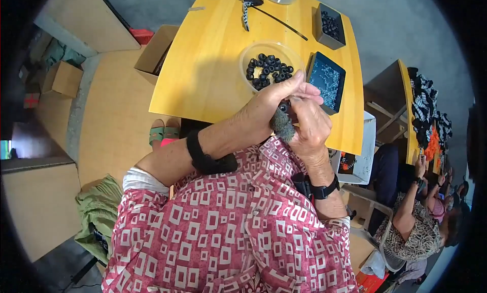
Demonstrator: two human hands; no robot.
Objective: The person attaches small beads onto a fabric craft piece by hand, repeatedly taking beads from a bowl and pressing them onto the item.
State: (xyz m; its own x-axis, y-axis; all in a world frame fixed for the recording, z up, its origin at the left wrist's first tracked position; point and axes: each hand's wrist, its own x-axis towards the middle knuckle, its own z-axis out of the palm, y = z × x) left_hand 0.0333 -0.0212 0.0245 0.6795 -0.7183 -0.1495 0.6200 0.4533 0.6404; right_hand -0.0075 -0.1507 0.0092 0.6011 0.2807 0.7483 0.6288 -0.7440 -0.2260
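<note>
- Right hand [310, 123]: fingers curled in, grasping a dark grey-green fuzzy piece [282, 127]; piece is off the table, just on the near side of the round clear bowl [278, 47].
- Black ring-like part [284, 107] at the fuzzy piece's bowl-side end; fixed on or only resting there, can't tell.
- Left hand [285, 89]: comes across bowl's near rim to that same end, thumb and fingers close together; can't tell if the tips pinch anything.
- Doing it well, my judgement: right hand anchors the fuzzy piece, firm but not crushing; left does the fine fingertip work.
- Turn the ring end up to the eyes; left fingers look to block part of it.
- Small parts probably slip, so working over the table beats working over the lap.
- Elbows tucked, forearms clear of the bowl's rim; a bump could scatter the black beads [262, 56] inside.
- Right of bowl: dark tray [332, 110] with tiny pale bits [327, 80], near the right knuckles; sleeve and wrist should stay off it.
- Beyond bowl, rightward: dark box [327, 40] of black pieces.
- Beyond bowl, straight out: thin black stick [281, 24] on the yellow table [198, 54].
</note>
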